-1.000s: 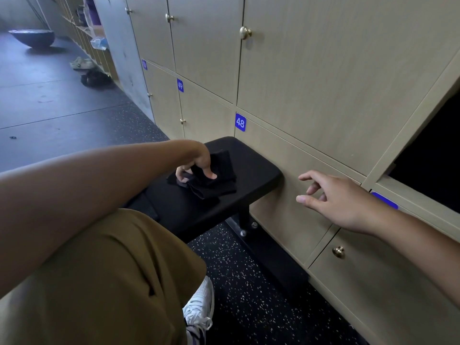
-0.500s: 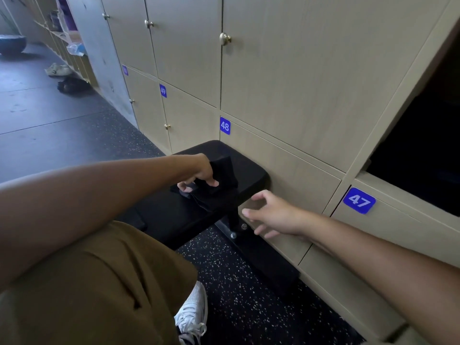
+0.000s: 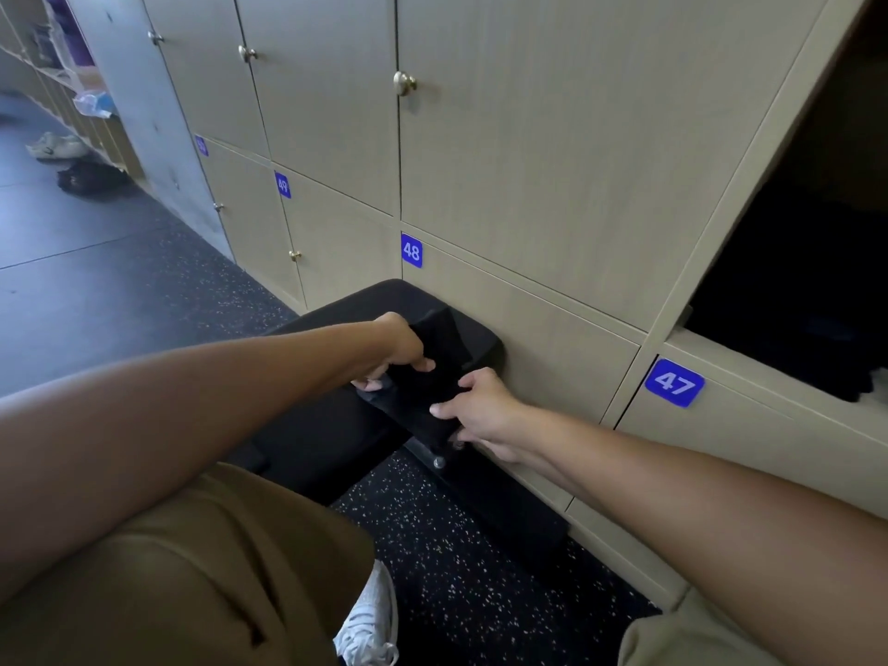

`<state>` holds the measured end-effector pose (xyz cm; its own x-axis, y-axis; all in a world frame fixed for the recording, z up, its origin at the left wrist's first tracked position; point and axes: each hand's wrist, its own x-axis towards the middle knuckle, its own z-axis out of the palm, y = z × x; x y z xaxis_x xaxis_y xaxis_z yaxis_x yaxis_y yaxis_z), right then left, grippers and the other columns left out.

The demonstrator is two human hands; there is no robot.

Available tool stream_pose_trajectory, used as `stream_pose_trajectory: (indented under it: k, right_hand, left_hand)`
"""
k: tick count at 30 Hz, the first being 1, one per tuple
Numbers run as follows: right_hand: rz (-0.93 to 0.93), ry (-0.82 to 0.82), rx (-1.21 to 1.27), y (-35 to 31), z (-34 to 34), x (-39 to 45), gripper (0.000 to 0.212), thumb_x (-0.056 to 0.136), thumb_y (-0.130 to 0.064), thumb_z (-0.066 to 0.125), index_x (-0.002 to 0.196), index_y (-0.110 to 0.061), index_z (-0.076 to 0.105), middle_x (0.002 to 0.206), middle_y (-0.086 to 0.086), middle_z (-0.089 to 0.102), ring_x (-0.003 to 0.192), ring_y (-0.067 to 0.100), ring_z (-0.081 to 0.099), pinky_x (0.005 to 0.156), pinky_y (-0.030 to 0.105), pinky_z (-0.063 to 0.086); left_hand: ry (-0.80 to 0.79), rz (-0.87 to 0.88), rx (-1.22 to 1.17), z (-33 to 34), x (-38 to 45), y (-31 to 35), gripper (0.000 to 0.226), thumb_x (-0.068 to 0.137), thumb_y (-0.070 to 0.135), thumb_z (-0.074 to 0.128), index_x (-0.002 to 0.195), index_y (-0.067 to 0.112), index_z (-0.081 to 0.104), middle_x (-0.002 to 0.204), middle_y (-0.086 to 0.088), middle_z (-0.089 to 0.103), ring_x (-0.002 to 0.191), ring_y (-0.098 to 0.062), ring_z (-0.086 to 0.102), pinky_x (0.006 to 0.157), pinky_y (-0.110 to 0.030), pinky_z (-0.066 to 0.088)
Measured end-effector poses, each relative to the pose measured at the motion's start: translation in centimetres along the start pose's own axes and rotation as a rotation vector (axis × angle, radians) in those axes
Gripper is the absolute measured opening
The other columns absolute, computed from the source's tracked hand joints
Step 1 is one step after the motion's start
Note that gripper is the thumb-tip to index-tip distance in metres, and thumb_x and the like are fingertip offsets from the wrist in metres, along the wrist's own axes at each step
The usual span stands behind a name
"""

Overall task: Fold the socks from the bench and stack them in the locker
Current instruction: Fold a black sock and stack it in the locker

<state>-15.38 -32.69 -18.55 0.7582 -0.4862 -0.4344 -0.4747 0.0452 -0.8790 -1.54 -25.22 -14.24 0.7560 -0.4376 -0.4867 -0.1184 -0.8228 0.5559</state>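
Black socks point(image 3: 435, 377), a bunched dark bundle, sit at frame centre on the far end of the black padded bench point(image 3: 331, 425), just beside the locker wall. Left hand point(image 3: 401, 348) comes in from the left, fingers curled round the upper left side of the bundle, thumb on top, fingertips showing underneath. Right hand point(image 3: 480, 411) comes in from lower right, thumb and fingers pinching the bundle's lower right edge near the bench's corner. Both hands have hold of the same fabric; how many socks are in it is not clear, too dark.

Open locker point(image 3: 793, 300) at right edge of frame, dark inside, some dark fabric low in it, contents hard to make out. Blue tag 47 point(image 3: 674, 383) sits just below its opening; blue tag 48 point(image 3: 411, 250) is above the bench, centre frame. Closed beige wood-grain doors with brass knobs fill the upper frame. Tan trousers point(image 3: 202, 569) lower left, a white sneaker point(image 3: 372, 627) at bottom centre on speckled dark floor point(image 3: 471, 584). Shoes lie on the floor at upper left.
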Motion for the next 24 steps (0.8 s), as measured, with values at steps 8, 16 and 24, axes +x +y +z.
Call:
stream_pose_trajectory:
  k: [8,16,24]
  right_hand:
    - [-0.208,0.14,-0.235,0.0,-4.4,-0.5,0.03,0.09,-0.009,0.07,0.096,-0.024,0.046,0.098,0.01,0.067,0.087,0.025,0.061,0.087,0.046,0.054]
    - [-0.476,0.249,-0.598,-0.7,-11.6,-4.7,0.017,0.099,-0.017,0.062,0.104,-0.028,0.05,0.105,-0.008,0.065,0.096,0.007,0.061,0.076,0.02,0.048]
    - [-0.577,0.402,-0.508,-2.7,-16.8,-9.8,0.026,0.097,-0.016,0.062,0.084,-0.035,0.048,0.085,-0.002,0.06,0.081,0.02,0.057,0.075,0.038,0.049]
  left_hand:
    - [0.037,0.263,-0.314,-3.0,-1.4,1.3,0.038,0.086,0.016,0.079,0.12,0.011,0.064,0.094,-0.006,0.068,0.076,-0.017,0.063,0.057,-0.024,0.049]
    - [0.019,0.39,-0.351,-2.8,-2.0,2.2,0.024,0.081,0.014,0.083,0.102,0.011,0.073,0.086,-0.004,0.075,0.075,-0.017,0.071,0.055,-0.022,0.053]
    - [-0.034,0.507,-0.4,-3.0,-5.7,4.7,0.022,0.082,0.011,0.082,0.103,0.009,0.074,0.09,-0.008,0.08,0.077,-0.023,0.077,0.065,-0.031,0.059]
